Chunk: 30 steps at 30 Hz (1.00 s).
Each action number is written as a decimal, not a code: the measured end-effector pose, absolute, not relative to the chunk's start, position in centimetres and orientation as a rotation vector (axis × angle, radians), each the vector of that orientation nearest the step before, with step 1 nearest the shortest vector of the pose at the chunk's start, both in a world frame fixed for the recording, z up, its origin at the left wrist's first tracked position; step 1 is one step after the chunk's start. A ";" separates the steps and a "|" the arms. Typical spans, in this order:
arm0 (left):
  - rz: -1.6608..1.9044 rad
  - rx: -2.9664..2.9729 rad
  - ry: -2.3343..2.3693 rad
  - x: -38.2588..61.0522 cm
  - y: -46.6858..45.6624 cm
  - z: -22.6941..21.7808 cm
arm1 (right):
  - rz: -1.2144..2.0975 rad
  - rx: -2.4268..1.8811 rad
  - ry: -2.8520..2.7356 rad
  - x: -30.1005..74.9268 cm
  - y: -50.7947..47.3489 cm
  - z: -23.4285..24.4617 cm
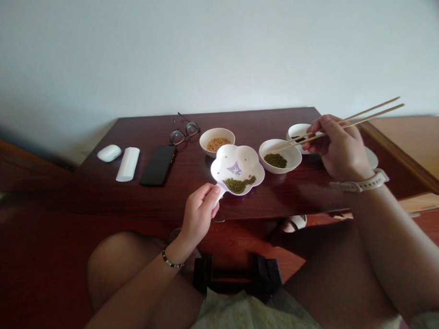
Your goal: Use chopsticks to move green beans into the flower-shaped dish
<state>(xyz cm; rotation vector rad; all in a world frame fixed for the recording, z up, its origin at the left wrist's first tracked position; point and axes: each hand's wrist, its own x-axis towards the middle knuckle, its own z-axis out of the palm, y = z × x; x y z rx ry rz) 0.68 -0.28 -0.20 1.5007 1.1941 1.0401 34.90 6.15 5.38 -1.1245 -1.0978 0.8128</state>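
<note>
My left hand (198,213) grips the short handle of a white flower-shaped dish (237,160), which holds green mung beans (239,185) along its near edge and has a cartoon figure printed on it. My right hand (336,146) holds a pair of wooden chopsticks (338,127), their tips together above the rim of a white bowl of mung beans (280,155). Just behind those tips stands a small white bowl (298,132) with something dark inside, partly hidden by the chopsticks. A white bowl of yellow soybeans (216,141) stands behind the flower-shaped dish.
On the dark red wooden table (218,121) lie glasses (184,132), a black phone (158,165), a white tube-shaped case (128,164) and a white computer mouse (109,153). A white dish (371,157) sits partly behind my right hand. My knees lie below the table's near edge.
</note>
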 end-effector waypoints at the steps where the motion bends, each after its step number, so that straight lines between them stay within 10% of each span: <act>1: 1.040 1.502 1.194 0.7 -0.3 -0.2 | 0.837 -1.099 -1.108 34.4 6.0 5.4; 30: 1.037 1.507 1.201 1.0 -0.3 0.2 | 1.133 -1.105 -1.527 26.8 4.2 4.6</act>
